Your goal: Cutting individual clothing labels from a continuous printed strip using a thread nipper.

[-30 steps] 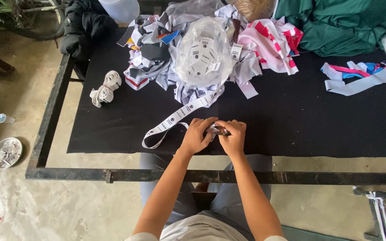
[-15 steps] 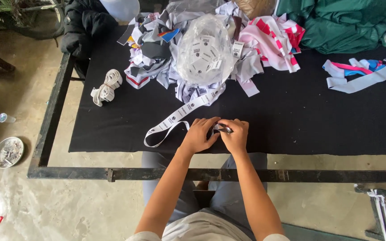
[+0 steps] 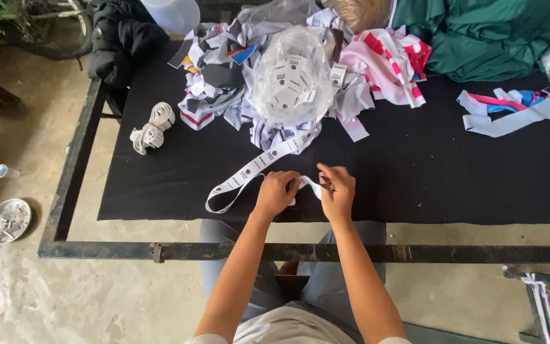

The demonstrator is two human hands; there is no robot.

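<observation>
My left hand [image 3: 277,192] and my right hand [image 3: 338,191] rest side by side on the black cloth [image 3: 453,172] near the table's front edge. Between them stretches a short piece of white printed label ribbon [image 3: 259,162]. My left hand pinches it. My right hand grips a small dark metal tool [image 3: 330,187] against the ribbon's end. The ribbon runs from the scrap pile down to a loop at the cloth's front left, then back to my hands.
A clear bag of white labels [image 3: 291,79] sits on a heap of fabric scraps [image 3: 224,89]. Pink-striped cloth [image 3: 389,64], green cloth [image 3: 491,38] and pale strips [image 3: 510,111] lie further right. A white elastic bundle [image 3: 152,127] lies left. The metal table frame [image 3: 256,251] borders the front.
My hands have drawn slightly apart, so a short stretch of ribbon now shows between them. The ribbon loop at the left has barely shifted.
</observation>
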